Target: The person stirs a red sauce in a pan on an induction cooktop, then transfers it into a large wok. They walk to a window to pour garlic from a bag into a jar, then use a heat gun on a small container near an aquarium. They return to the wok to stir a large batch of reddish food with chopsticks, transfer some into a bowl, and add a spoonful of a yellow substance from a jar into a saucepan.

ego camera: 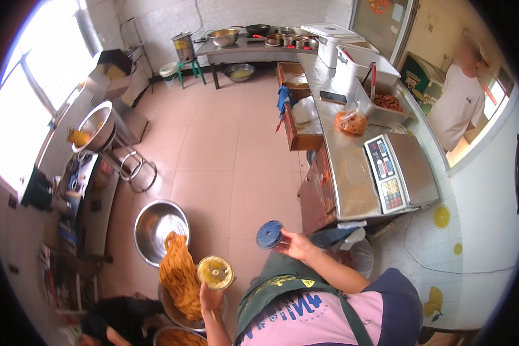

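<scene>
My left hand (212,296) holds up a round container (216,272) with a yellowish crust around its rim, yellow residue inside and a small post at its centre. In my right hand (296,244) is a round blue disc (269,235), a lid or cap with a small hole in its middle, gripped by its edge. The two pieces are apart. Beyond my left hand, a heap of orange-brown strands (179,277) hangs over the rims of a steel basin (143,233) and a second basin below it. What the strands are, I cannot tell.
A metal-topped counter (354,186) at right bears a digital scale (402,168), a phone (333,97), a bag of orange food (351,123) and a meat tray (387,102). A drawer (305,142) juts out. A person in black (121,320) bends low at lower left; another (458,99) stands beyond the opening.
</scene>
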Available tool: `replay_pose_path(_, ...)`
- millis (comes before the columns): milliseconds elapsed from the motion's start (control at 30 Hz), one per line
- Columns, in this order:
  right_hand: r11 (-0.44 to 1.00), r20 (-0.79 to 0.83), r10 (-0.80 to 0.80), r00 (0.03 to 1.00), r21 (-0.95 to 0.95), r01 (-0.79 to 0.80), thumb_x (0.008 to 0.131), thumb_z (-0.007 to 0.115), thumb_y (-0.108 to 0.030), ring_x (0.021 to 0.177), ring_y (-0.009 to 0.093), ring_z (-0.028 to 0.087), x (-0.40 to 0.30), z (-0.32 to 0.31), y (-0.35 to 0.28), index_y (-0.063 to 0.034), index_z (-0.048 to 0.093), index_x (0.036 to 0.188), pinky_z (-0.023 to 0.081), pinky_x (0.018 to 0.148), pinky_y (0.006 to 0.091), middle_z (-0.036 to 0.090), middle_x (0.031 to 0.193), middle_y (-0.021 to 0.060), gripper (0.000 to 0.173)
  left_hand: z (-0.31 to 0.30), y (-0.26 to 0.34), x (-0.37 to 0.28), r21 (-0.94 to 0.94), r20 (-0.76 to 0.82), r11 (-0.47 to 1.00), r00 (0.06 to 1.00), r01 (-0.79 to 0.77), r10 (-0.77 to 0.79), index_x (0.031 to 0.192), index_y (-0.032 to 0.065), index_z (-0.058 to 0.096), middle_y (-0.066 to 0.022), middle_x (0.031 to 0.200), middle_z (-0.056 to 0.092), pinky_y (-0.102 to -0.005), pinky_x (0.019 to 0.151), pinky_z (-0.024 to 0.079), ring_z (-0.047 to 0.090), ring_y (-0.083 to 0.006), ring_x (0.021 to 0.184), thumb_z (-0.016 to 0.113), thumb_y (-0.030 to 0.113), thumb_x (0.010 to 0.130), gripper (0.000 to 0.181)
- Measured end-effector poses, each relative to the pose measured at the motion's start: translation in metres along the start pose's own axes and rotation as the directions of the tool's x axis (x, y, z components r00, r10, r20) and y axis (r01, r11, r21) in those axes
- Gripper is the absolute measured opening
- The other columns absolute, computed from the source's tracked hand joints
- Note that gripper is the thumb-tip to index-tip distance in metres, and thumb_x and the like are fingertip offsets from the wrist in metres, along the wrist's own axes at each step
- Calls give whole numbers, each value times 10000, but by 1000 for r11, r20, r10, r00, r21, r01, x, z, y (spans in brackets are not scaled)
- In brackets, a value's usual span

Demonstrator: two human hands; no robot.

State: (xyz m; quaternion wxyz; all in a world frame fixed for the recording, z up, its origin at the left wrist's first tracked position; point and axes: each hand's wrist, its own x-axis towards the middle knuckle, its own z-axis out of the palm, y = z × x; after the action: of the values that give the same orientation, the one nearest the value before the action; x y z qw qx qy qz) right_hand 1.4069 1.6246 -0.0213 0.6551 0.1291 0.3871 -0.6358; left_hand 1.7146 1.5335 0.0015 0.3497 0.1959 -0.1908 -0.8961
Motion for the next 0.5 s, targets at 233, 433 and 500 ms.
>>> replay_pose_path(233,899,-155,-282,947,303,317,862,589,-260,858,261,538,116,20,-187,-59,533,974,472,844,458,541,925,92,237,36,24,276,138,-11,974,983,181,-181,1275,14,385,-116,1282,449,-460,1000,333,418,-271,1199,607,254,800,577)
replay_pose_path(433,755,-195,-499,845,381,534,871,576,-253,842,219,551,219,41,-389,-10,518,995,463,866,440,554,919,87,279,92,21,483,24,-66,926,925,377,-374,1303,84,358,-131,1307,413,-475,999,339,416,-293,1194,567,286,838,548)
replay_pose_path(500,684,-215,-566,796,418,598,883,559,-245,846,228,560,243,53,-458,-22,533,983,477,849,426,550,897,81,246,113,26,543,57,-111,906,905,419,-411,1316,91,340,-141,1301,415,-478,997,346,415,-301,1197,580,315,825,590)
